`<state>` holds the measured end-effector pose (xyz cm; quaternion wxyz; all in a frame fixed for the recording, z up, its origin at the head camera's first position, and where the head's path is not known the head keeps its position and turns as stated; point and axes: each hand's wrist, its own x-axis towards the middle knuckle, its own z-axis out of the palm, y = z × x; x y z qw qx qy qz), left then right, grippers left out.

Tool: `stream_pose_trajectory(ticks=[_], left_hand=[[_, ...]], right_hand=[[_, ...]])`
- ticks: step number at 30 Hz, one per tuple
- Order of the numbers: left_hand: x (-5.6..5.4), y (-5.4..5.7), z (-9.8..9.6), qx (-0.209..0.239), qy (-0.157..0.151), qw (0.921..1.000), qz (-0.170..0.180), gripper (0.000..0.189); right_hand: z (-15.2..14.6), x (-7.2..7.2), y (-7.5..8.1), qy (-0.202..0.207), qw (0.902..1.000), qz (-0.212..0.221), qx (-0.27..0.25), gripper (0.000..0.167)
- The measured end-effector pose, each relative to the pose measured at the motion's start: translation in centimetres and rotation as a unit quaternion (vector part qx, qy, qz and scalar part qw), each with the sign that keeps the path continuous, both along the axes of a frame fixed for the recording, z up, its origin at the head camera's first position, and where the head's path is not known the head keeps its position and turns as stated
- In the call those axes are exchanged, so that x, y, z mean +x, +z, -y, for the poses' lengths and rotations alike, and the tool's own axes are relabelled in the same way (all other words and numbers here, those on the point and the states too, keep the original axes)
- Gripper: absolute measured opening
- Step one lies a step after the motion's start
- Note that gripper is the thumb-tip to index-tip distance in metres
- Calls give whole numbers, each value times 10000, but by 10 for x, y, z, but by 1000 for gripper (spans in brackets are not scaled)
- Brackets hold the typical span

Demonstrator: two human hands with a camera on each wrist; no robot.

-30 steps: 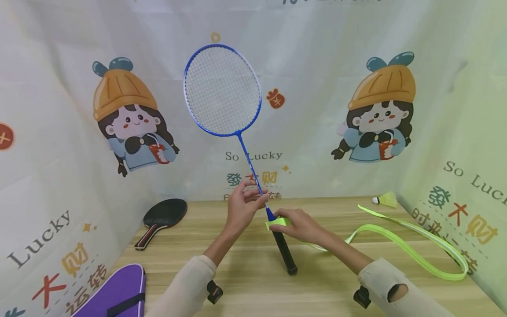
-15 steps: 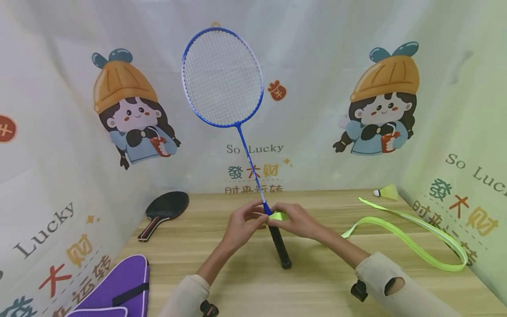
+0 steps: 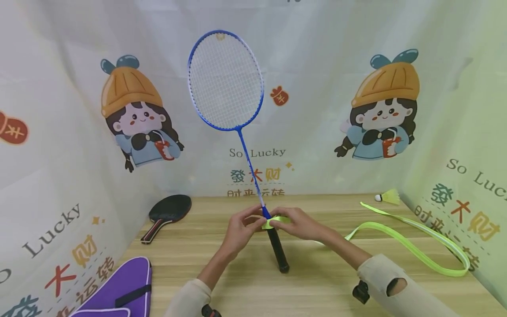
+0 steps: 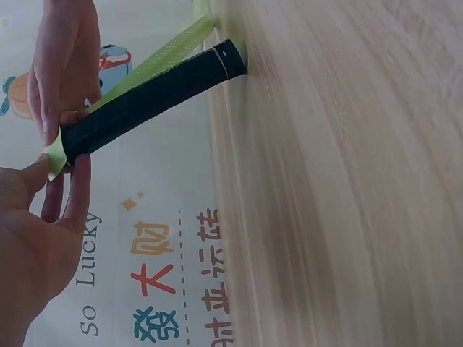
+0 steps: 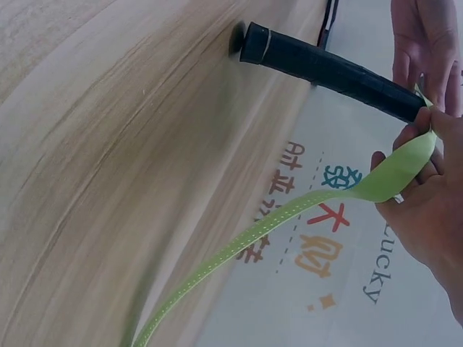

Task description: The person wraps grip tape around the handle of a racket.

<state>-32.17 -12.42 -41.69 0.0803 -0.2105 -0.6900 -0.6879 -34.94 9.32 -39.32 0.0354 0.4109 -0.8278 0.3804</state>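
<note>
A blue badminton racket (image 3: 244, 147) stands tilted in the head view, its strung head up and its black handle (image 4: 148, 101) pointing down to the wooden table. Lime-green grip tape (image 5: 401, 170) lies across the top of the handle. My left hand (image 3: 236, 232) holds the racket there, its thumb pressing the tape's end against the handle in the left wrist view. From the other side my right hand (image 3: 299, 223) pinches the tape close to the handle. The tape's long tail trails down past the right hand and loops over the table's right side.
On the wooden table (image 3: 317, 281), a black table tennis paddle (image 3: 170, 209) lies at the back left. A purple case (image 3: 128, 277) with a black strap is at the front left. A yellow shuttlecock (image 3: 390, 197) sits at the back right. Printed cloth (image 3: 309, 110) walls the table in.
My left hand has come down from the racket's shaft to the top of the handle, meeting the tape's end. My right hand still pinches the tape, and the racket stands slightly more upright.
</note>
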Motion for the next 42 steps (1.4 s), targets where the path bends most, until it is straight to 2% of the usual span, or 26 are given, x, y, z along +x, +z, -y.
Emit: stream_pose_trajectory(ticks=[2,4,6,8,10,12,14,18,22,27,34,42], left_hand=[[0,-3,-3,32,257,9996,-102,41],[1,-7,-7,0,741,9968,-291,31],[4,-12,-11,-184,1354,9889,-581,21],[7,-15,-16,-384,1885,9775,-868,14],[11,-17,-22,-491,2150,9689,-1122,8],[14,-17,-27,-444,2159,9675,-1239,6],[17,-18,-31,-289,2056,9712,-1167,8],[22,-13,-35,-197,2076,9752,-736,12],[22,-2,-36,-561,2184,9732,-450,17],[20,10,-37,-900,2221,9699,-419,16],[17,17,-35,-1119,2290,9663,-357,24],[11,23,-29,-1527,2459,9563,-417,28]], right_hand=[[-1,0,-2,-7,10000,87,-48,24],[-2,-1,-5,-16,9999,110,-69,24],[-2,-1,-7,-35,9999,89,-84,25],[-3,-1,-8,-78,9999,51,-110,25],[-3,-2,-8,-86,9998,29,-157,24],[-3,-2,-8,-84,9997,-23,-215,24],[-2,-3,-8,-65,9996,-58,-265,23],[-1,-2,-9,-93,9995,-25,-316,22],[1,-2,-9,-194,9992,-39,-356,20],[3,-4,-8,-191,9983,28,-548,18],[7,-1,-10,-334,9980,-20,-543,21],[12,3,-10,-329,9980,46,-539,22]])
